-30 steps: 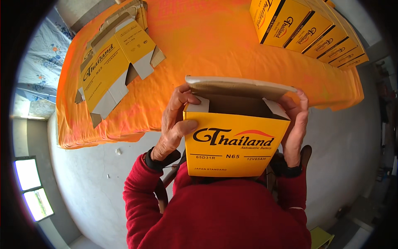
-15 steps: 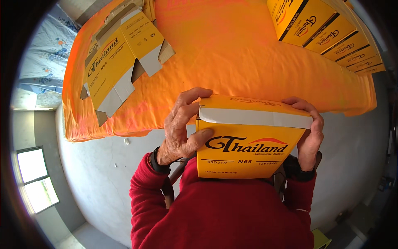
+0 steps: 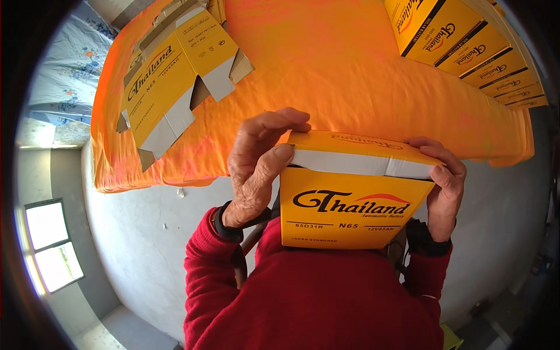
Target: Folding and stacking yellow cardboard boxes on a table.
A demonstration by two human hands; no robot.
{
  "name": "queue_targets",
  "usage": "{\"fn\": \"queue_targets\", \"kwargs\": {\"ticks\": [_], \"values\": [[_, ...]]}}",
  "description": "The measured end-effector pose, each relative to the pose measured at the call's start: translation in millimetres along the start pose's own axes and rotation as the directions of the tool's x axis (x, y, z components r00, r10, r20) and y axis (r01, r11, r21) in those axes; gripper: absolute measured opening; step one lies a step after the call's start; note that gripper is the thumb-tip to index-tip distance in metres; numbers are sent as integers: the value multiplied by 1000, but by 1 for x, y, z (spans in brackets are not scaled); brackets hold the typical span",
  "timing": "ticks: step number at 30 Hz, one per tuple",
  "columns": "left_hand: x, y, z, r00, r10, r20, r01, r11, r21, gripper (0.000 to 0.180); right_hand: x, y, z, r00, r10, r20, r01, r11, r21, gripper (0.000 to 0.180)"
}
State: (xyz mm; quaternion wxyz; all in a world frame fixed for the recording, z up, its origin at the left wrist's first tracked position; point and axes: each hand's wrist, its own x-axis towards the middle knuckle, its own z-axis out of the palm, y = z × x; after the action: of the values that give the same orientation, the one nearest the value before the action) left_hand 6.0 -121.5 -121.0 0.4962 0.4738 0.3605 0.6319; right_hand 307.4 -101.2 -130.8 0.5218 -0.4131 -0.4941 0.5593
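Yellow carton (image 3: 350, 213) is sitting at frame centre, between both hands. Left hand (image 3: 256, 169) is gripping its left edge, fingers curling over the top flap. Right hand (image 3: 446, 186) is clasping the right edge.

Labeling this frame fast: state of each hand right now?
Left hand: closed on the yellow carton, fingers over its top flap, thumb on the white edge.
Right hand: closed on the carton's right side, fingertips on the top flap.
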Motion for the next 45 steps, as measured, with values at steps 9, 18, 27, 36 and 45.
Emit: {"fn": "queue_targets", "kwargs": {"ticks": [9, 18, 27, 36, 45], "values": [[5, -14, -2, 978, 137, 156, -130, 990, -49, 19, 3, -8, 3, 999, -4, 45, 5, 1000, -21, 36], [5, 37, -4, 1000, -23, -21, 30, 896, 443, 34, 4, -4, 0, 995, -39, 94, 40, 999, -3, 35], [22, 81, 0, 937, -347, -40, 323, 816, 479, 57, 0, -8, 7, 995, -63, 73, 66, 997, -40, 35], [31, 91, -3, 899, -437, 33, 344, 751, 563, 54, -1, -12, 10, 993, -81, 82, 87, 993, -74, 36], [35, 92, -9, 817, -576, 16, 497, 718, 487, 39, -5, -22, 18, 992, -102, 74, 115, 972, -206, 34]]}}
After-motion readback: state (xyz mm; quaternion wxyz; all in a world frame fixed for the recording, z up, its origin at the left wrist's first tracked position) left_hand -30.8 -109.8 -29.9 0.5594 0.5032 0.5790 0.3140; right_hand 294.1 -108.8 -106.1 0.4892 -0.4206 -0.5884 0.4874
